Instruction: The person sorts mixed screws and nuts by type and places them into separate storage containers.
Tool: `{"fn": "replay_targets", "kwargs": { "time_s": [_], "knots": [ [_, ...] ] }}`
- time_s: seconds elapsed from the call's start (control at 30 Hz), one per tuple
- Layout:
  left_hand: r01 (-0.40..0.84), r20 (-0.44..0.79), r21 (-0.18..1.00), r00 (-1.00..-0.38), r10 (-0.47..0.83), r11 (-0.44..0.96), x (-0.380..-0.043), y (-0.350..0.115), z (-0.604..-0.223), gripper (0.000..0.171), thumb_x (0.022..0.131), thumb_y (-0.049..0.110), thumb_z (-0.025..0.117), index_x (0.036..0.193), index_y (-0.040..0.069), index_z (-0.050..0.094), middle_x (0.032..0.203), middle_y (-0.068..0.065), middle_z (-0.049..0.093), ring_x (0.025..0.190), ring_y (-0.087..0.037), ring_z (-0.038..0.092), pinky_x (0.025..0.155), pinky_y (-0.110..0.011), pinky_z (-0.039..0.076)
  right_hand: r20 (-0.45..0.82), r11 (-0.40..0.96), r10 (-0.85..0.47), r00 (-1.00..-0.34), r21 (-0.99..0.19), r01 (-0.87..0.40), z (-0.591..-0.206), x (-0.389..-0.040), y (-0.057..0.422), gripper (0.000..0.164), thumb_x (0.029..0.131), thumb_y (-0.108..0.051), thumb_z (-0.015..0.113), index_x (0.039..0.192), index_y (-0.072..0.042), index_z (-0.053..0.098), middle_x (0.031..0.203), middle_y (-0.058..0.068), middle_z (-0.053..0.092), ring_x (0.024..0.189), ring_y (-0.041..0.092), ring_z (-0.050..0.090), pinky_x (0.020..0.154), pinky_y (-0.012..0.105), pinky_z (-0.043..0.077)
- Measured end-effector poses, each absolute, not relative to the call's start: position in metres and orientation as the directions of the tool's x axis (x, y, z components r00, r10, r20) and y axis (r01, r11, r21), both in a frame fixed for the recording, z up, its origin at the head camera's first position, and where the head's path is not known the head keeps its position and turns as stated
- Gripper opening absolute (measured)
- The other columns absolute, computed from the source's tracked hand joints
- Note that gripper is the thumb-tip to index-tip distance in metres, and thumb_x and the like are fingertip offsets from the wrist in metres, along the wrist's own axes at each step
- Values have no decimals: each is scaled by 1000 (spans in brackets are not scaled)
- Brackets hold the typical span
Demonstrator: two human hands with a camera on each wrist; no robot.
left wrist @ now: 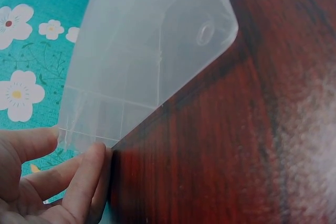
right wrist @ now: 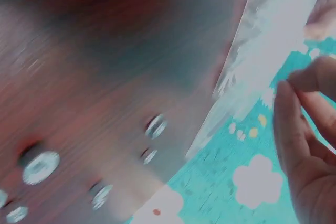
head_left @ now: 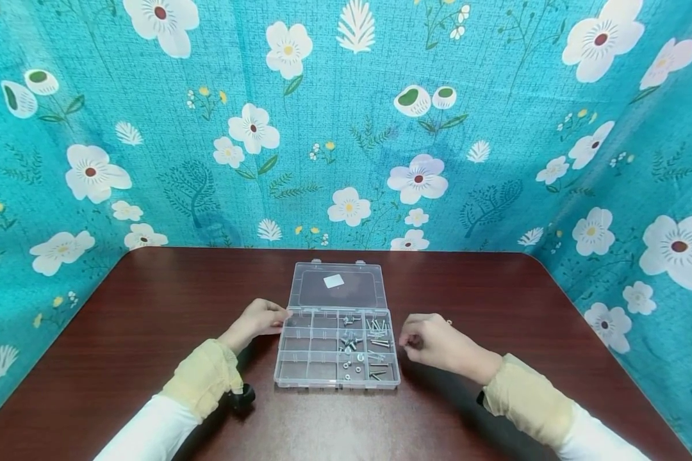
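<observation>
A clear plastic compartment box lies on the table with its lid opened back. My left hand pinches the box at its rear left corner, thumb and fingers at the edge in the left wrist view. My right hand hovers just beyond the box's right side. Its thumb and finger tips meet, and whether something small lies between them I cannot tell. Screws fill the right column; bolts and nuts lie in the column beside it. The two left columns hold nothing visible.
Several loose metal nuts lie on the dark wooden table in the blurred right wrist view. A white label shows on the lid. Blue flowered cloth hangs behind the table and at both sides.
</observation>
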State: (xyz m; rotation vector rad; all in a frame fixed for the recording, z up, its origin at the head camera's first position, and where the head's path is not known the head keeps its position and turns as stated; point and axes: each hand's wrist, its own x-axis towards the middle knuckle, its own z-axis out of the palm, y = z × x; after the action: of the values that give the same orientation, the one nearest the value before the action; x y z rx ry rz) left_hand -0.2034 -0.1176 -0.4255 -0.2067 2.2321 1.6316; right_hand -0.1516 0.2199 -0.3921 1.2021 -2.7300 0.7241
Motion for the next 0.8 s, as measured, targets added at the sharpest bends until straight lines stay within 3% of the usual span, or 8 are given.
{"fn": "replay_targets", "kwargs": {
  "time_s": [0.33,0.53,0.8],
  "knots": [
    [-333,-379,893,-919,108,302,-205,-119,-427,34,90,5,58,113,-20,52,96,-20,60,71,-11,57,71,-29,56,369,390,-768,-523,-379,-840,-389,-142,175,16,72,7,67,76,-8,66,80,-2,58,71,4,54,59,12,47],
    [-332,-375,894,-921,101,300,-205,-119,-428,33,90,4,57,112,-20,53,97,-20,60,72,-11,58,71,-29,56,313,390,-796,-518,-390,-834,-390,-137,164,13,76,2,67,83,-9,65,85,-4,58,72,6,55,61,8,45],
    [-334,-377,896,-921,103,294,-206,-118,-427,32,90,4,57,111,-20,54,97,-19,61,72,-11,58,71,-28,56,280,446,-809,-516,-279,-851,-389,-131,173,11,78,-5,71,85,-11,64,85,-6,56,78,4,56,70,11,48]
  ]
}}
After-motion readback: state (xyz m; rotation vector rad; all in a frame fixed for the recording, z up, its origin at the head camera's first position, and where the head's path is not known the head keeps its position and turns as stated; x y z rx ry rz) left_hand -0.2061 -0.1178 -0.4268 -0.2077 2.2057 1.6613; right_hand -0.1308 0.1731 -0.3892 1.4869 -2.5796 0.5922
